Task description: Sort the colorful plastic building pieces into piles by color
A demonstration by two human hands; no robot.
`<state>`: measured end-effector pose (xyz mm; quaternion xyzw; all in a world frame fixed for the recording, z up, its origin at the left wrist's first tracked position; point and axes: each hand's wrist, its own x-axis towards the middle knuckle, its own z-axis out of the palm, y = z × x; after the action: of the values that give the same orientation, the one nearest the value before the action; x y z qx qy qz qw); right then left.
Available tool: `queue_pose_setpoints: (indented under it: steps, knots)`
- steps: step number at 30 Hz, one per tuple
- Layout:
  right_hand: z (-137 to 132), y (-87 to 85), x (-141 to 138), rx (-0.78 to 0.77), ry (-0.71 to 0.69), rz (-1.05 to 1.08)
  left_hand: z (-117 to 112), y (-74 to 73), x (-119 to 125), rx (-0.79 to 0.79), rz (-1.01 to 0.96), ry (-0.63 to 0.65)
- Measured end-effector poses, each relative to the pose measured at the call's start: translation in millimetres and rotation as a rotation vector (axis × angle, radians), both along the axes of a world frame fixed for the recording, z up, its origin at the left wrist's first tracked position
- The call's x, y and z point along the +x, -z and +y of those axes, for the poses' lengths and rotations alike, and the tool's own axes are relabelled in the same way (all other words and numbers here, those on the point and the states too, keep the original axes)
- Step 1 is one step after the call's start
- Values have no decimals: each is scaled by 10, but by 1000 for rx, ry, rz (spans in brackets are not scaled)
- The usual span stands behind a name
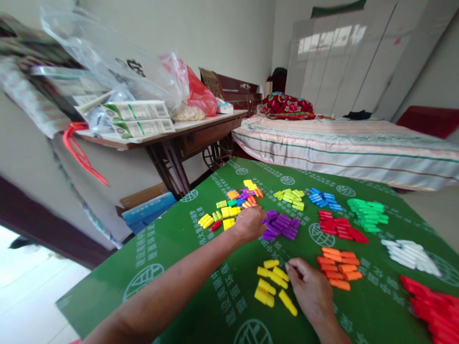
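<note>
My left hand (250,223) reaches over the green table (172,272), fingers curled down between a mixed heap of small plastic caps (245,194) and a purple group of caps (281,224). Its fingertips are mostly hidden, so I cannot see what they hold, if anything. My right hand (312,289) is loosely closed, thumb and forefinger close together, just right of the yellow caps (266,286); nothing shows in it, though its inside is hidden. Orange caps (339,267) lie to its right.
Farther groups are lime (291,197), blue (325,198), green (369,212), dark red (340,225), white (410,255) and bright red (433,306). Behind are a bed (340,148) and a side table (201,125) with boxes (139,119) and plastic bags (201,93).
</note>
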<state>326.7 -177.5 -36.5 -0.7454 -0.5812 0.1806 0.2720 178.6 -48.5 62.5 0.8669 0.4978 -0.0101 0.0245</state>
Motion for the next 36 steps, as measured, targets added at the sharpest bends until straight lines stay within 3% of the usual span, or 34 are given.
queue_pose_setpoints:
  steps: [8,13,18,27,36]
  knots:
    - [10,63,52,-40,-26,37,-135,15,-625,45,-121,-120]
    - [-13,107,52,7,2,44,-300,-18,-1102,58,-144,-267]
    - [-15,95,78,-98,-8,98,-514,39,-1427,55,-189,-362]
    - [-36,82,99,-62,-23,105,-900,224,-1420,-30,-254,-336]
    - [-39,69,99,-23,-20,74,-896,391,-1241,-61,-211,-331]
